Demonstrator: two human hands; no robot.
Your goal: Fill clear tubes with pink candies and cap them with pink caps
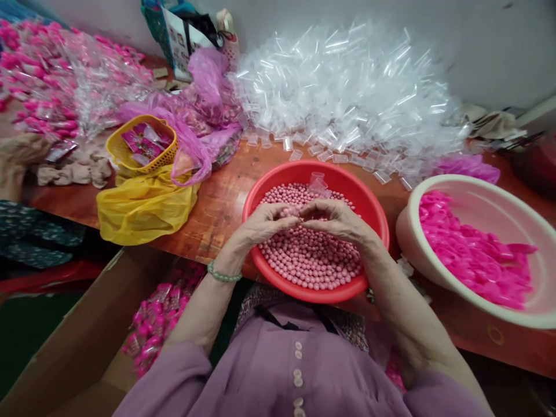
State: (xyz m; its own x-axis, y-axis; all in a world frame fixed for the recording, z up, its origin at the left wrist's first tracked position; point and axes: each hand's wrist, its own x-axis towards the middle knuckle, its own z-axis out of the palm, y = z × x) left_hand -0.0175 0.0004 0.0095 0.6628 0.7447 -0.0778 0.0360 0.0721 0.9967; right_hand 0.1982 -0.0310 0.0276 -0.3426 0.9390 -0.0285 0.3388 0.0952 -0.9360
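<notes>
A red basin (369, 202) full of small pink balls (308, 260) sits at the table's near edge. Both my hands hover over it, fingertips meeting in the middle. My left hand (264, 223) is pinched closed on something small that I cannot make out. My right hand (336, 220) is also curled closed, fingertips against the left hand's; what it holds is hidden. A couple of small clear plastic bags (318, 182) lie on the balls at the basin's far side.
A cream basin (473, 200) of bright pink plastic pieces (473, 258) stands at the right. A heap of clear bags (351, 92) fills the back. A yellow basket (141, 145), yellow bag (143, 208) and pink bags lie left. A cardboard box (87, 336) of filled packets sits below.
</notes>
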